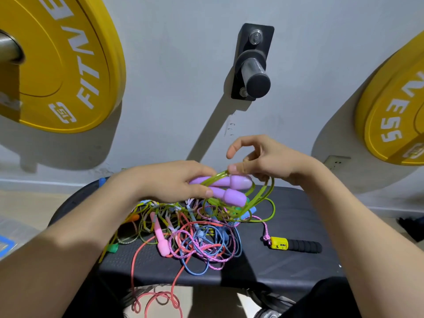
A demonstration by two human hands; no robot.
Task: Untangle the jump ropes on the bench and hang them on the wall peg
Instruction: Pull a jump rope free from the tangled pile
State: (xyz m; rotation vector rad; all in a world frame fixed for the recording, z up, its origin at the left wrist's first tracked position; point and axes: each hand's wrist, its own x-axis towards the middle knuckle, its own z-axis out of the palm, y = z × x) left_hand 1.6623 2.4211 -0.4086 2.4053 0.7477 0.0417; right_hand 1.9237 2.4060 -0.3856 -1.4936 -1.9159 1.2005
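Observation:
A tangle of coloured jump ropes (195,239) lies on the black bench (286,265). My left hand (169,180) grips two purple handles (231,188) side by side above the pile. Loops of their green cord (263,198) hang from them. My right hand (263,157) pinches that green cord just right of the handles, forefinger raised. A pink handle (161,239) lies in the tangle. A yellow-and-black handle (296,244) rests apart at the right, on a pink braided cord. The black wall peg (254,74) sticks out from the wall above, bare.
Yellow weight plates hang on the wall at upper left (59,65) and at the right (394,115). A red cord (156,299) droops over the bench's near edge toward the floor. A wall socket (336,162) sits low on the right.

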